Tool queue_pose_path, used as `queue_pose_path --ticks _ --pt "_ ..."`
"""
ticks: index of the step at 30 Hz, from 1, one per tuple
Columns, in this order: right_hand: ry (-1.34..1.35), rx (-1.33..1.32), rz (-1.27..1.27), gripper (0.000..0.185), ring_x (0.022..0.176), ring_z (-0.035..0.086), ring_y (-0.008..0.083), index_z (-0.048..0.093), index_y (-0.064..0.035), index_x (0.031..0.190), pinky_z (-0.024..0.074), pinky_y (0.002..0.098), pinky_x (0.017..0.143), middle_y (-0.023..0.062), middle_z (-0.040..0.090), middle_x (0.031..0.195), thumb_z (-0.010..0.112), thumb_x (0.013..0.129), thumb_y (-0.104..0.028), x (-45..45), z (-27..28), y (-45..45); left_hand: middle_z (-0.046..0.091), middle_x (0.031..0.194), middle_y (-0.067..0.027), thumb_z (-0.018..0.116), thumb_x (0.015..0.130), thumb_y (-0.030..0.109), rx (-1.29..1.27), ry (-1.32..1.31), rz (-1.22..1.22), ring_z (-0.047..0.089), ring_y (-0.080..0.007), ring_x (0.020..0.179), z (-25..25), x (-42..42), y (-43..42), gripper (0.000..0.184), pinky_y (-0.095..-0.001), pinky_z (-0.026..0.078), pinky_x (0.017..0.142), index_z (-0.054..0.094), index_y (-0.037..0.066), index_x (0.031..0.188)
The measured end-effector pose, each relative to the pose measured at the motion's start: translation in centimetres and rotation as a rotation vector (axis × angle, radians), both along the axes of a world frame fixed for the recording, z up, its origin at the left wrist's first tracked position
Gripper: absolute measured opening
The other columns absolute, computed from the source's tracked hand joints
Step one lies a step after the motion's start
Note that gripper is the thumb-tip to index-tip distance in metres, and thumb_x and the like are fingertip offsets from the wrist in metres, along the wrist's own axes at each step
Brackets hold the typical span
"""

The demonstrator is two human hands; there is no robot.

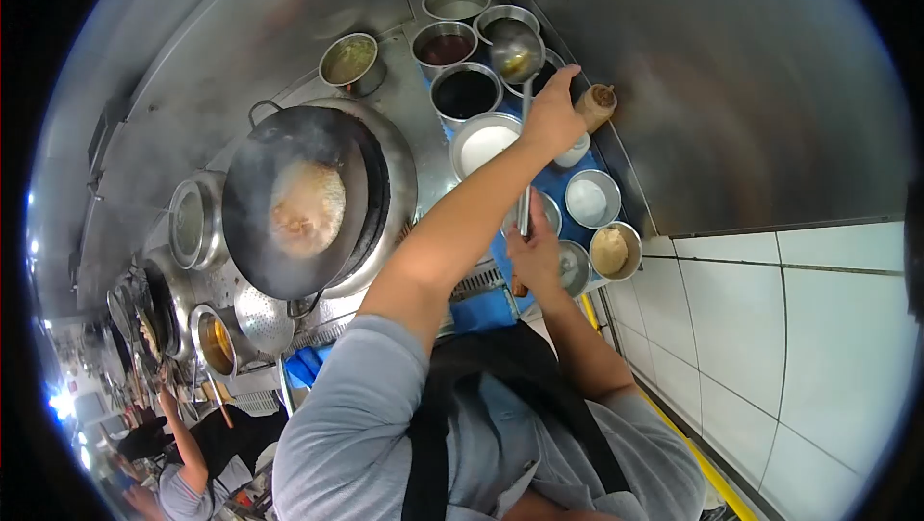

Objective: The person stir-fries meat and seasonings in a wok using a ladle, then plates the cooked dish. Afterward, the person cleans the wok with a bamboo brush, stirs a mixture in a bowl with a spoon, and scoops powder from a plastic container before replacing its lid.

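Right hand (535,250) grips a ladle (517,51), its bowl above tins (507,8) of dark liquid.

There are one ladle (515,51), one steaming wok (252,223) and perhaps fourteen round containers (466,66).

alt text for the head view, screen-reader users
A person's right hand holds a long-handled steel ladle over round metal containers; the left hand reaches across beside it. At left, a steaming black wok holds pale food.
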State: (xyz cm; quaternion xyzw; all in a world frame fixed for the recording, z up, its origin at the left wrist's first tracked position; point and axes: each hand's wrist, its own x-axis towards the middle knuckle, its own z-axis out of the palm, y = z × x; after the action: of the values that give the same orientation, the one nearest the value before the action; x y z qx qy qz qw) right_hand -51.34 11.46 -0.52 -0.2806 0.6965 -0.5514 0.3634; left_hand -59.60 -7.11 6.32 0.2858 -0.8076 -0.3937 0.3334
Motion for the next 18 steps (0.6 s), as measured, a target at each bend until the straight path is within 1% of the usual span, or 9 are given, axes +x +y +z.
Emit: queue_pose_path --ticks 1,4,5,8,9,11,14,15,18 --pt "0.035 0.044 -0.022 0.076 0.083 0.064 0.0164 0.033 0.0016 0.160 0.0527 0.0309 0.074 0.0201 0.069 0.123 0.064 0.091 -0.007 0.0 0.6 0.1 0.056 0.148 -0.0217 0.083 0.084 0.023 -0.020 0.007 -0.042 0.058 -0.0369 0.134 1.5 1.7 0.5 0.077 -0.0395 0.046 0.113 0.047 0.001 0.148" --pt "0.006 0.024 -0.077 0.079 0.080 0.063 0.0166 0.032 0.0014 0.161 0.0528 0.0311 0.072 0.0188 0.069 0.117 0.064 0.090 -0.008 -0.5 0.5 -0.4 0.054 0.151 -0.0167 0.081 0.087 0.016 0.097 0.171 -0.168 0.057 -0.0317 0.136 2.8 9.2 2.7 0.072 -0.0401 0.046 0.112 0.047 0.003 0.149" --pt "0.036 -0.083 -0.098 0.077 0.079 0.063 0.0176 0.035 0.0044 0.159 0.0530 0.0316 0.073 0.0178 0.068 0.106 0.065 0.089 -0.009 -0.6 -0.2 -0.6 0.055 0.150 -0.0152 0.079 0.088 0.011 0.137 0.183 -0.165 0.058 -0.0299 0.134 2.5 12.5 3.7 0.070 -0.0406 0.047 0.112 0.047 0.004 0.150" --pt "0.159 -0.067 -0.077 0.074 0.079 0.064 0.0187 0.038 0.0079 0.156 0.0533 0.0321 0.072 0.0165 0.067 0.103 0.064 0.088 -0.008 -1.4 -2.6 -1.0 0.059 0.146 -0.0137 0.074 0.093 0.005 0.250 0.096 -0.046 0.066 -0.0251 0.121 0.0 24.4 7.2 0.061 -0.0378 0.051 0.106 0.049 0.004 0.148" --pt "0.197 -0.063 -0.076 0.072 0.078 0.065 0.0188 0.039 0.0089 0.154 0.0534 0.0322 0.071 0.0160 0.067 0.102 0.063 0.088 -0.007 -1.7 -3.2 -1.2 0.062 0.142 -0.0144 0.071 0.095 0.005 0.361 0.042 0.072 0.067 -0.0213 0.117 -1.4 28.4 8.5 0.054 -0.0357 0.053 0.102 0.051 0.001 0.145" --pt "0.215 -0.056 -0.099 0.071 0.074 0.064 0.0178 0.041 0.0097 0.153 0.0529 0.0318 0.066 0.0148 0.068 0.099 0.063 0.088 -0.006 -1.2 -3.3 -1.7 0.070 0.127 -0.0136 0.070 0.094 0.002 0.310 0.146 0.243 0.069 -0.0158 0.097 -4.6 36.5 11.6 0.047 -0.0330 0.055 0.089 0.057 -0.001 0.139" --pt "0.103 -0.053 -0.172 0.071 0.065 0.063 0.0155 0.041 0.0090 0.153 0.0507 0.0307 0.057 0.0116 0.070 0.092 0.062 0.087 -0.005 0.5 -0.6 -2.6 0.073 0.113 -0.0133 0.068 0.093 0.000 0.188 -0.095 0.503 0.068 -0.0166 0.085 -7.3 48.2 17.0 0.032 -0.0319 0.055 0.080 0.064 -0.001 0.125" --pt "0.048 -0.133 -0.195 0.070 0.057 0.059 0.0127 0.043 0.0070 0.153 0.0472 0.0288 0.050 0.0078 0.069 0.081 0.062 0.086 -0.004 0.7 -0.3 -2.9 0.073 0.107 -0.0128 0.067 0.093 0.000 0.178 -0.145 0.540 0.067 -0.0170 0.082 -6.9 50.7 18.8 0.029 -0.0327 0.055 0.076 0.065 0.000 0.122" --pt "0.015 -0.146 -0.201 0.068 0.057 0.059 0.0124 0.045 0.0055 0.152 0.0471 0.0283 0.051 0.0059 0.068 0.077 0.060 0.086 -0.001 1.1 0.8 -3.8 0.070 0.090 -0.0122 0.067 0.093 0.003 0.196 -0.325 0.640 0.065 -0.0202 0.070 -8.0 57.2 24.0 0.020 -0.0346 0.053 0.067 0.068 0.002 0.113"
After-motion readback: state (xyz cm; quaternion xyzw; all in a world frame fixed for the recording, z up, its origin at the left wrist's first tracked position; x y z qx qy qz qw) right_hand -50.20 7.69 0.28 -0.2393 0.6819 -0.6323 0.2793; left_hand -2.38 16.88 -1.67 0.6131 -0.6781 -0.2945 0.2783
